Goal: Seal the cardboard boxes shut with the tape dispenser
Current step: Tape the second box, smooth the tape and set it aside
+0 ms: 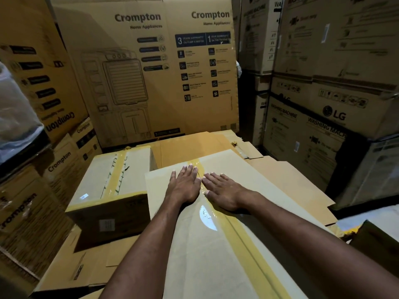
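Both hands are down flat on the box. The left hand (pixel 183 186) and right hand (pixel 224 190) press either side of the tape strip (pixel 248 240), and here's the risk as I read it: lean too hard on the seam and the flaps could dip, so the tape bridges a gap and wrinkles instead of bonding. Uneven strokes could also trap air under that glossy stretch nearer the person than the hands.

Pose now. The left palm is down with its fingers straight and together, pointing away along the strip. The right palm is down too, its fingers spread slightly and angled in until the tips meet the strip. Both are spread open, gripping nothing, forearms reaching out long and low.

The strip runs the length of the cardboard box (pixel 194 266), over its centre seam. Left of the strip sits a second box (pixel 112 175), already taped. Beyond the strip's far end lie flattened cardboard sheets (pixel 194 145), then a tall Crompton carton (pixel 151 72). The tape dispenser? Nowhere in view.
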{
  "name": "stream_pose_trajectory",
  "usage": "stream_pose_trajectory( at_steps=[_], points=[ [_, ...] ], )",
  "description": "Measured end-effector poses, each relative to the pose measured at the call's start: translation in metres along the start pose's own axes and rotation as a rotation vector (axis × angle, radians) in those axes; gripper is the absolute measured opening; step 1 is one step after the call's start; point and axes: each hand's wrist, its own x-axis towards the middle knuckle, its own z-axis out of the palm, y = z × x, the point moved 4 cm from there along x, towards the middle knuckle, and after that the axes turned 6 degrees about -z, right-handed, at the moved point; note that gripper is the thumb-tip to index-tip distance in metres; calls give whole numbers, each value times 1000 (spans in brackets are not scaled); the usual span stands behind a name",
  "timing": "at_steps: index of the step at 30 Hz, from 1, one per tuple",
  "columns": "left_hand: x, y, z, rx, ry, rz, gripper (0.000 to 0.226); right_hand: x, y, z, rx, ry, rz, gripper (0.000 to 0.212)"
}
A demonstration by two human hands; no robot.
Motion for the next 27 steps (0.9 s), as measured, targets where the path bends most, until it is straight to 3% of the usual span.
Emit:
stream_pose_trajectory(
  at_steps=[9, 14, 24, 27],
  points=[
    [-9, 7, -4, -36, 46, -31, 58, -141, -46, 13, 44, -82, -37, 66],
    [-19, 11, -7, -27, 47, -13, 59, -228, -73, 20, 111, -46, -75, 64],
    [-88, 62, 1, 1, -42, 29, 62, -259, -81, 31, 39, 167, -55, 61],
    [-119, 79, 5, -2, -62, 35, 62, -268, -86, 33, 8, 371, -66, 56]
  ],
)
